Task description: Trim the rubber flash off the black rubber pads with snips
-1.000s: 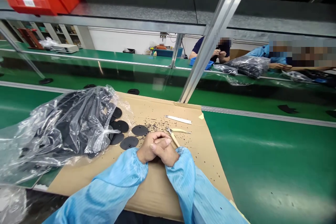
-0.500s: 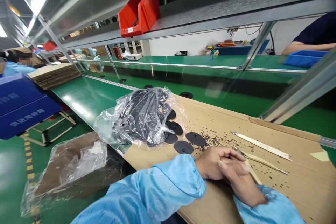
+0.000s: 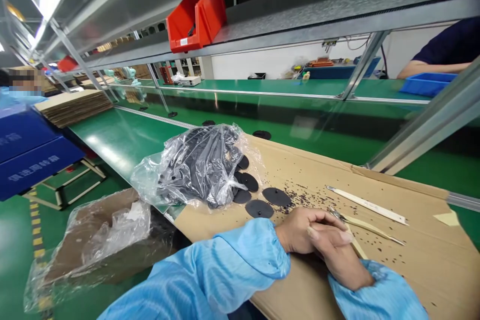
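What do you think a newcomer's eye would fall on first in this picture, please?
Probably the bright red bin, tilted-looking on the shelf above the bench. Next might come the bulging clear bag of dark pieces at the left end of the cardboard, with black discs beside it. Nearest the viewer, the left hand and right hand are folded together, in light blue sleeves.

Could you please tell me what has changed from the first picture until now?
The view has turned to the left, bringing blue crates and more of a box into sight. I see nothing taken up or let go. The left hand and right hand stay clasped; the bag, discs and nippers lie as before.
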Action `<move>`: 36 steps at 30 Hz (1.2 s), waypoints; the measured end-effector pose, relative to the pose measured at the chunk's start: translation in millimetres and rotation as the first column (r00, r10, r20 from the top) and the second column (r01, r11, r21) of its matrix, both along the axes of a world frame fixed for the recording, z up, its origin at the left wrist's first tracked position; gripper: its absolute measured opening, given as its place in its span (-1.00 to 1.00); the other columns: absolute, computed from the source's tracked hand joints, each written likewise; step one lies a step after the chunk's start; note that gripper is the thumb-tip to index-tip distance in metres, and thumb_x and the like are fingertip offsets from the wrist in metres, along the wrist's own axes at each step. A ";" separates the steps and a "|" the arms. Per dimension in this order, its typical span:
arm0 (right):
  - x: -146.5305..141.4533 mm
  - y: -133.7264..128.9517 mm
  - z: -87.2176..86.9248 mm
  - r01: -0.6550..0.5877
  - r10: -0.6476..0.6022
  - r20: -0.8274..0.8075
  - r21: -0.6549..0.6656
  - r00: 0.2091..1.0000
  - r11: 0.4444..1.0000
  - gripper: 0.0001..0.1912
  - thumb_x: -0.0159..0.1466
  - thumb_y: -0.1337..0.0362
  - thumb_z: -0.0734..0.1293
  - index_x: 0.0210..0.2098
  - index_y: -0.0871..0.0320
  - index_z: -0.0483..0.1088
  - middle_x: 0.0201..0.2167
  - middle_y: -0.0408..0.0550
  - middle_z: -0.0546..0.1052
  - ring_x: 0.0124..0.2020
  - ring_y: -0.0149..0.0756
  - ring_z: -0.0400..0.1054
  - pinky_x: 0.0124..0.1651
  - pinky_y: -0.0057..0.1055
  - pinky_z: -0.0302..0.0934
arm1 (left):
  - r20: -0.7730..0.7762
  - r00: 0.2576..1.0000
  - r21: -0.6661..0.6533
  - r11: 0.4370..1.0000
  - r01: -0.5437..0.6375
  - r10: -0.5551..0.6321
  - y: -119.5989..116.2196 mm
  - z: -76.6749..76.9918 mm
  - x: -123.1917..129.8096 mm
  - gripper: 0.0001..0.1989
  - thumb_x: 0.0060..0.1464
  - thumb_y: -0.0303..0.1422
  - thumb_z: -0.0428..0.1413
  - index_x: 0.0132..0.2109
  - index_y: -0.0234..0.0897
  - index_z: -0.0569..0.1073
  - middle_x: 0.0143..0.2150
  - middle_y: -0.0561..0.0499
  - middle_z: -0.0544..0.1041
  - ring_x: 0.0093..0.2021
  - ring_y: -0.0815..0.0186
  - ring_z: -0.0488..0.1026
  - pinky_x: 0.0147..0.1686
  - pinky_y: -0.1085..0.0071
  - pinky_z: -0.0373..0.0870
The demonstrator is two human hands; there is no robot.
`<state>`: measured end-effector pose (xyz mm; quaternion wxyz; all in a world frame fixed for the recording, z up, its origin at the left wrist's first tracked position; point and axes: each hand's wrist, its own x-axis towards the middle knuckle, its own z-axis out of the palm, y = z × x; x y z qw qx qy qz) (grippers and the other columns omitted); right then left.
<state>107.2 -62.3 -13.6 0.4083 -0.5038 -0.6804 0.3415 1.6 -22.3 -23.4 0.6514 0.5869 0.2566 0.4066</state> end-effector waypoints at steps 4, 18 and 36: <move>-0.6 -1.7 0.3 -0.015 0.015 -0.001 -0.002 1.000 1.000 -0.42 0.24 -0.20 0.13 -0.51 0.13 0.47 -0.40 0.11 0.52 -0.31 -0.08 0.38 -0.18 -0.18 0.32 | 0.030 0.999 0.010 1.000 0.025 -0.025 -1.9 5.0 -0.7 -0.58 -0.15 -0.14 0.29 -0.21 -0.38 0.58 -0.26 -0.16 0.58 -0.23 0.20 0.49 -0.15 0.30 0.41; 5.1 6.0 -6.3 -0.102 0.099 0.039 0.080 0.994 0.992 -0.49 0.26 -0.09 0.14 -0.61 0.13 0.32 -0.60 -0.04 0.41 -0.50 -0.28 0.31 -0.43 -0.37 0.25 | 0.058 0.997 0.032 0.998 0.049 -0.051 -5.4 9.1 -1.6 -0.67 -0.08 -0.19 0.26 -0.24 -0.38 0.56 -0.27 -0.13 0.57 -0.25 0.22 0.49 -0.19 0.34 0.39; 21.7 22.2 -8.6 0.542 -0.515 -0.169 0.225 0.840 0.810 -0.48 0.23 0.00 0.23 -0.71 0.12 -0.01 -0.72 -0.27 0.01 -0.64 -0.50 -0.09 -0.58 -0.48 -0.15 | -0.577 0.316 0.735 0.648 -0.200 0.753 37.9 -5.0 -38.1 -0.78 0.06 -0.36 0.07 -0.17 -0.23 0.54 -0.17 -0.15 0.52 -0.06 0.02 0.40 -0.06 0.12 0.29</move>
